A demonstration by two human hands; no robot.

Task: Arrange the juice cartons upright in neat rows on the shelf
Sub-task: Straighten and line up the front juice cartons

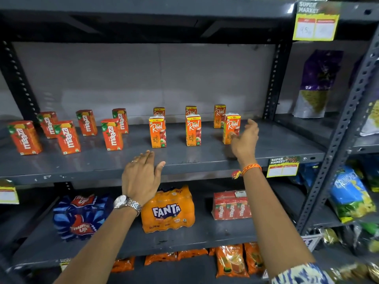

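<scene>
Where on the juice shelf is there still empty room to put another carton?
The shelf is bare along its front edge, before both rows, and at the far right, between the right hand and the post. Gaps separate the Real cartons. The Maaza cartons on the left stand closer together.

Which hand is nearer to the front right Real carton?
Right. The right hand is open right beside the front right Real carton, maybe touching it. The left hand hovers at the shelf's front edge, far left.

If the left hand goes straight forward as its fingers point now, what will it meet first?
Probably the front-left Real carton: the left hand, open above the shelf edge, points toward it, though depth is uncertain.
</scene>
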